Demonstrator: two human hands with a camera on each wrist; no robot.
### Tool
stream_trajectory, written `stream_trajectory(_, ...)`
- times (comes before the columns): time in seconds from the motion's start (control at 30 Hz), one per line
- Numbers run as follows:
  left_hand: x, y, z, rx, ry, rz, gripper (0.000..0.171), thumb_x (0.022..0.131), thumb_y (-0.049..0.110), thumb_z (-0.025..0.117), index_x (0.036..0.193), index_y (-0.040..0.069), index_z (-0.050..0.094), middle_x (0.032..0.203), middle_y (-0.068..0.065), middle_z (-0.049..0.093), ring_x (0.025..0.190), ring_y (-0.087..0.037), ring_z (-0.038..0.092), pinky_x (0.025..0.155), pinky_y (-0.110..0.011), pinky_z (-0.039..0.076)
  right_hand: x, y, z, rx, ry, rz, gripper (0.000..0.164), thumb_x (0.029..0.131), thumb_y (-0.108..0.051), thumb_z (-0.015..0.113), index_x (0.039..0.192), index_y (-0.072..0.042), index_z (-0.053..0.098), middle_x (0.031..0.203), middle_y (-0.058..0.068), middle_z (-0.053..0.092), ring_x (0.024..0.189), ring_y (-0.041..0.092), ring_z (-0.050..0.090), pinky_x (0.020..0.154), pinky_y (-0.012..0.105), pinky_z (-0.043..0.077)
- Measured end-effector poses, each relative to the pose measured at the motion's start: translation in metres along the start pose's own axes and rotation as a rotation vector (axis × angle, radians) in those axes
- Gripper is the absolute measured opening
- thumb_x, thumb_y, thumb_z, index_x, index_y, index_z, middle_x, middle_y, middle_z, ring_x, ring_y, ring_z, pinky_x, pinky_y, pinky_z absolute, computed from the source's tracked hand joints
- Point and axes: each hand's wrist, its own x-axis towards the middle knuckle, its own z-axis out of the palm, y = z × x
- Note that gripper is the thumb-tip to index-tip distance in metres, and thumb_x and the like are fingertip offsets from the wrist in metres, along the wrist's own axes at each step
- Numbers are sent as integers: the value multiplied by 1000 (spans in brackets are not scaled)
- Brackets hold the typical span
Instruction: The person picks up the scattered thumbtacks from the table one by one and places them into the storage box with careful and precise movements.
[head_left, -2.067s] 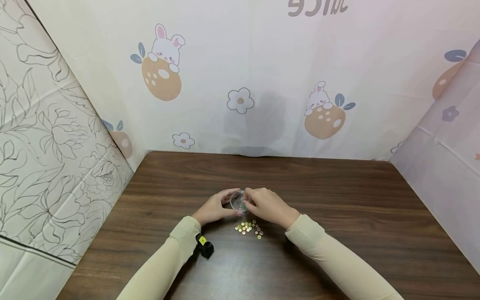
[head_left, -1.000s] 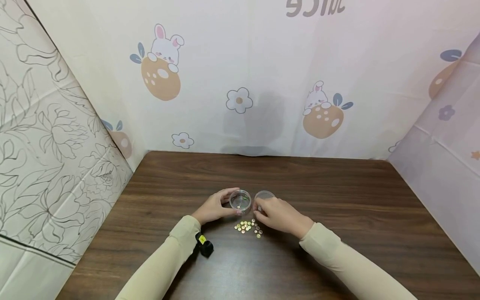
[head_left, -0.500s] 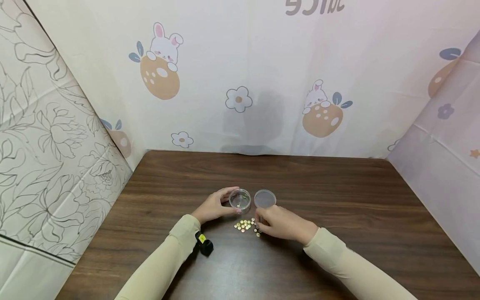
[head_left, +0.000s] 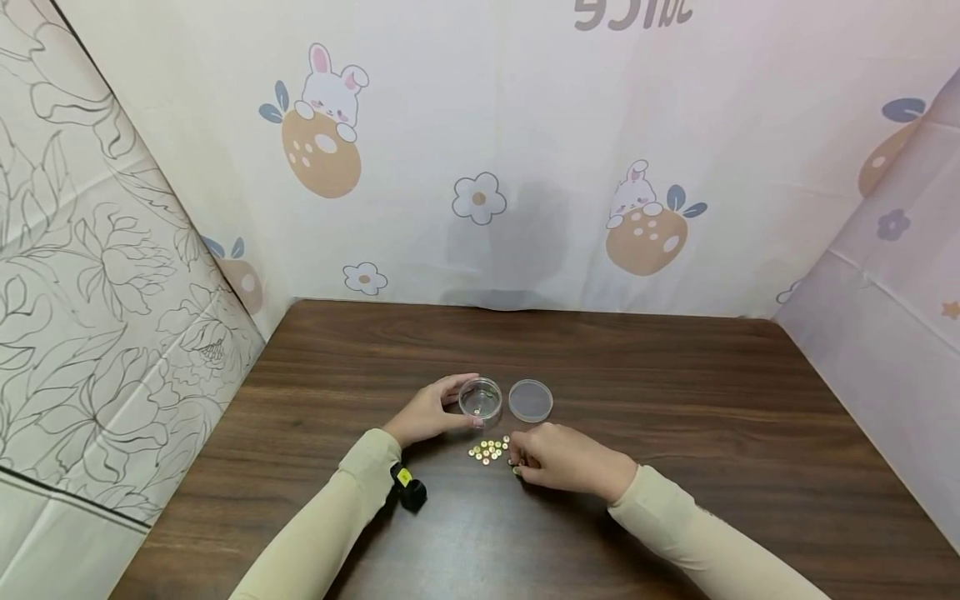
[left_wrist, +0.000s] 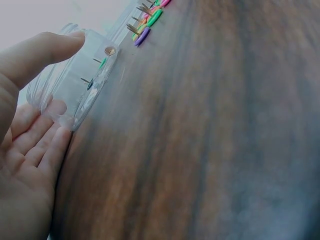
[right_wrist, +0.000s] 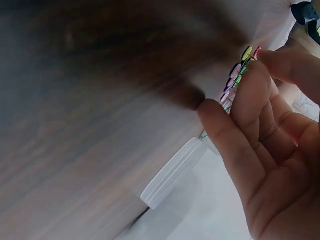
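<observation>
In the head view my left hand holds a clear round plastic box, thumb on the near side and fingers on the far side. A few thumbtacks lie inside it; the left wrist view shows a green one. Right in front of the box, several thumbtacks lie on the table, coloured heads down and brass points up. My right hand is at the right edge of this group, thumb and index finger bent close about a thumbtack. Whether they grip it is unclear.
The box's clear round lid lies flat just right of the box, behind my right hand. A black device with a yellow label is at my left wrist. The brown wooden table ends at a patterned cloth behind.
My right hand has left the box, passed over the lid and come down toward me to the right-hand thumbtacks. The lid is now uncovered. My left hand stays around the box.
</observation>
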Motion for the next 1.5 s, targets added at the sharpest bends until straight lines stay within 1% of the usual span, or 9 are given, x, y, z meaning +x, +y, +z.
stream_trajectory(0.2,1,0,0,1,0,-8,75,71,32,81,137,21,46,128,5,54,114,-10,50,100,-41,42,-2,-4,0,-53,35,-35,15,79,-10,67,74,-20,58,63,-17,48,54,-5,42,47,15,40)
stream_trajectory(0.3,-1,4,1,-11,-2,-1,74,73,27,80,137,19,46,130,0,53,115,-15,50,101,-45,41,-2,-5,-1,-74,44,-48,16,79,-9,66,73,-20,57,64,-16,50,55,-5,42,47,16,41)
stream_trajectory(0.43,-7,20,-2,-27,-10,21,72,75,20,79,138,9,44,131,-11,52,117,-25,49,101,-51,40,-3,-6,-2,-69,36,-40,16,81,-9,65,74,-20,57,66,-16,51,56,-5,44,48,16,42)
stream_trajectory(0.53,-11,32,-4,-28,-20,27,72,76,18,78,138,6,43,132,-15,51,118,-28,48,101,-52,39,-2,-5,-2,-50,27,-31,15,82,-10,65,74,-20,56,67,-16,52,56,-5,44,49,16,42)
stream_trajectory(0.63,-12,35,-6,-28,-27,26,72,76,18,77,138,6,43,132,-15,51,118,-28,48,101,-52,39,-2,-4,-3,-34,15,-31,14,83,-12,65,75,-19,56,67,-15,51,56,-4,44,49,16,43)
stream_trajectory(0.8,-12,34,-5,-34,-25,31,71,76,18,78,138,6,43,131,-15,52,118,-28,49,101,-52,39,1,-2,-6,-7,9,-23,14,86,-13,64,77,-19,56,68,-15,52,57,-4,46,50,16,43)
stream_trajectory(0.9,-12,34,-5,-40,-21,36,71,76,17,77,137,6,44,131,-15,52,118,-29,48,101,-52,39,3,0,-9,-13,44,-9,13,87,-13,62,78,-19,57,69,-15,53,55,-4,46,49,17,44)
stream_trajectory(1.2,-12,33,-4,-55,-25,37,70,77,17,77,138,5,43,131,-16,52,116,-29,49,99,-52,41,13,2,-12,-63,216,27,8,86,-13,60,83,-20,58,66,-17,53,55,-5,46,49,19,46)
stream_trajectory(1.5,-11,35,-5,-60,-28,34,71,76,16,77,137,3,43,131,-17,52,116,-30,50,100,-51,40,24,5,-15,-64,299,56,8,87,-11,59,86,-20,59,69,-15,53,57,-2,46,48,19,44)
